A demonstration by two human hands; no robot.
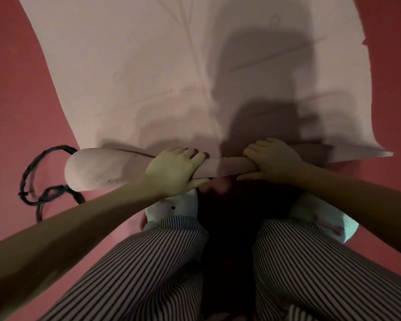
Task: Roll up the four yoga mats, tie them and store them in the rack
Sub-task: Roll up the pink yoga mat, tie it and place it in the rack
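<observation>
Mat [148,77] — pale pink, mostly unrolled — lies flat on the red floor [9,89]. Its roll [97,167] sits crosswise just ahead of the feet [171,207]. Left hand [175,170] and right hand [273,158] each curl over the roll, thumbs on the near side, presumably keeping the coil tight. Black cord [51,191] lies beside the roll's left end, handy for tying.

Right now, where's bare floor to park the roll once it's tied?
Bare red floor left of the pale pink yoga mat, beyond the black cord; also a red strip along the mat's right edge. Crowded near the rolled part: left hand, right hand, cord and white shoes.
</observation>
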